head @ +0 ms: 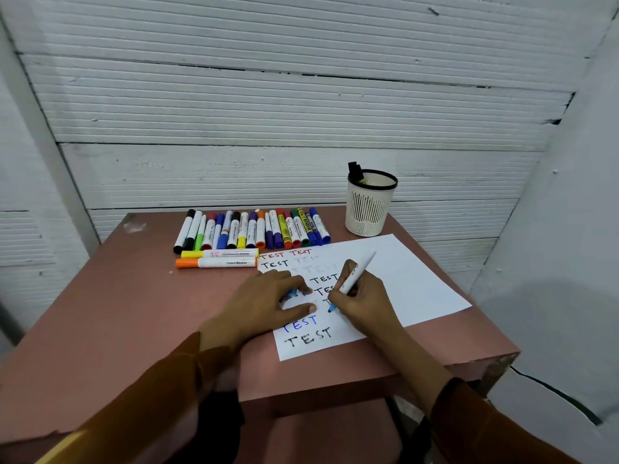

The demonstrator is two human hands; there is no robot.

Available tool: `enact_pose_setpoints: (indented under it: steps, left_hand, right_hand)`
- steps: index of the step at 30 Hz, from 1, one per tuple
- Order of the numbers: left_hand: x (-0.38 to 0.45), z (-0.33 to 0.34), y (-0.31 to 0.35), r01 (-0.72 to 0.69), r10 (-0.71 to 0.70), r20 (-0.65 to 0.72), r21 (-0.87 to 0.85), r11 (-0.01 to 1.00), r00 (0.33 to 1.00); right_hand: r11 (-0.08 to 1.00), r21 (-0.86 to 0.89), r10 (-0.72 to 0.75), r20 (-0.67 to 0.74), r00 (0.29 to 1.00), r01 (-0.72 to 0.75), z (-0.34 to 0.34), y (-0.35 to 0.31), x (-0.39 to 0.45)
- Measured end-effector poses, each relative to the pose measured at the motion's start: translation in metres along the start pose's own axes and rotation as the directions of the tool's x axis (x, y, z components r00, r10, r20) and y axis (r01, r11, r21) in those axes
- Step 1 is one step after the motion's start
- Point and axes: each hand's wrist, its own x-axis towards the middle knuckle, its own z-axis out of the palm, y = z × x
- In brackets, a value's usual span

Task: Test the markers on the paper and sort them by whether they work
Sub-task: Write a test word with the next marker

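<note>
Marker row (251, 231) lying at far table (117, 296) edge, yellow marker (219, 253) and orange marker (216, 262) capped, just in front. Left hand (268, 301) pressing on paper (402, 276), pinching blue cap (293, 293). Right hand (363, 301) gripping uncapped blue marker (355, 274), tip on paper beside written TEST lines. Cup (368, 209) at far right, dark markers inside.

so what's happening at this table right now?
A person is testing markers. The right hand holds a blue marker tip-down on the paper, which already has several "TEST" words. The left hand presses the sheet and holds what looks like the blue cap. More markers lie behind; a cup holds a few.
</note>
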Motion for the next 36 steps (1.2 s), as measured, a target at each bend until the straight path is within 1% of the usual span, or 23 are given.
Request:
enact_pose_setpoints:
  steps: [2, 5, 9, 10, 12, 14, 16, 19, 21, 23, 29, 36]
  left_hand:
    - [0.000, 0.000, 0.000, -0.004, 0.004, 0.001, -0.007, 1.000, 1.000]
    - [0.000, 0.000, 0.000, -0.010, 0.010, 0.000, -0.006, 1.000, 1.000]
    - [-0.001, 0.001, -0.001, -0.012, 0.012, 0.004, 0.009, 1.000, 1.000]
    - [-0.001, 0.000, -0.001, -0.013, 0.013, 0.001, 0.006, 1.000, 1.000]
    - [-0.002, -0.001, -0.001, -0.009, 0.009, 0.001, -0.020, 1.000, 1.000]
    - [-0.003, -0.001, 0.001, -0.019, 0.019, 0.001, -0.041, 0.999, 1.000]
    - [-0.004, 0.001, 0.002, -0.016, 0.015, -0.019, -0.073, 0.997, 1.000]
    - [-0.006, 0.001, 0.004, 0.029, -0.043, -0.074, -0.183, 0.983, 0.996]
    - [-0.006, 0.000, 0.007, 0.048, -0.065, -0.076, -0.214, 0.976, 0.995]
    - [-0.006, -0.001, 0.008, 0.054, -0.075, -0.080, -0.237, 0.970, 0.994]
    - [-0.007, -0.001, 0.010, 0.058, -0.078, -0.087, -0.220, 0.974, 0.993]
    - [-0.007, -0.002, 0.010, 0.069, -0.094, -0.098, -0.229, 0.971, 0.991]
  right_hand:
    - [0.999, -0.024, -0.033, -0.034, 0.999, 0.032, 0.001, 0.002, 0.000]
    - [0.999, -0.054, -0.008, -0.111, 0.994, 0.002, 0.001, 0.005, 0.001]
    - [0.998, -0.042, 0.051, -0.106, 0.993, -0.056, 0.000, 0.004, 0.003]
    - [0.997, 0.001, 0.072, -0.111, 0.991, -0.072, 0.000, 0.004, 0.004]
    - [0.974, 0.201, 0.129, -0.120, 0.984, -0.103, -0.003, 0.004, 0.006]
    - [0.907, 0.402, 0.188, -0.119, 0.975, -0.126, -0.005, 0.004, 0.009]
    - [0.850, 0.507, 0.230, -0.111, 0.967, -0.144, -0.007, 0.004, 0.011]
    - [0.742, 0.651, 0.269, -0.066, 0.961, -0.163, -0.007, 0.003, 0.014]
    - [0.678, 0.711, 0.302, -0.036, 0.953, -0.188, -0.007, 0.000, 0.016]
    - [0.684, 0.703, 0.292, -0.018, 0.956, -0.195, -0.006, 0.000, 0.016]
    - [0.795, 0.584, 0.223, -0.032, 0.974, -0.163, -0.005, 0.002, 0.013]
    - [0.767, 0.636, 0.170, -0.070, 0.983, -0.087, -0.009, -0.004, 0.009]
